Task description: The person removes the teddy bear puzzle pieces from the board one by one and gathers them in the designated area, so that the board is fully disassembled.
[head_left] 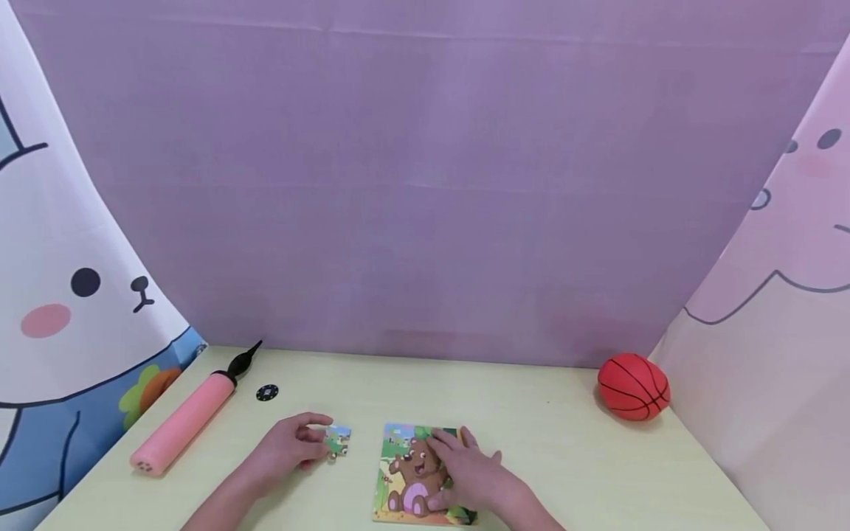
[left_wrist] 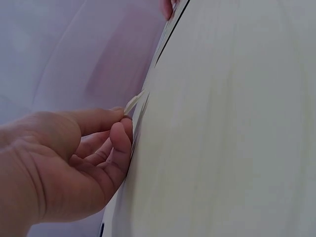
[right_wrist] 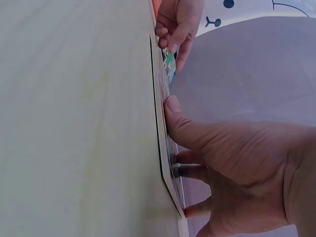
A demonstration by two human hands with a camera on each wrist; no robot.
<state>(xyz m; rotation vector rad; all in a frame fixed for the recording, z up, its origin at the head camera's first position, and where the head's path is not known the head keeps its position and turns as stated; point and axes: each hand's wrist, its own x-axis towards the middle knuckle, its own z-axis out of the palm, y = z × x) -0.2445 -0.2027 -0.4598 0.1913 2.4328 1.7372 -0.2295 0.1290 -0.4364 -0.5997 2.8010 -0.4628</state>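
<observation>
My left hand (head_left: 285,448) pinches a small jigsaw piece (head_left: 338,441) printed in blue and green, just left of the puzzle. From the left wrist view, the piece (left_wrist: 132,103) appears edge-on, tilted up between thumb and fingers. A flat jigsaw puzzle (head_left: 401,487) with a brown bear picture lies on the table. My right hand (head_left: 473,473) rests on its right side with fingers spread, covering part of the picture. In the right wrist view, the thumb and fingertips touch the puzzle board (right_wrist: 163,128).
A pink hand pump (head_left: 186,424) with a black nozzle lies at the left. Beside it is a black round chip (head_left: 268,393). A red toy basketball (head_left: 634,387) sits at the back right. Behind the table (head_left: 571,442) hangs a purple cloth (head_left: 425,184).
</observation>
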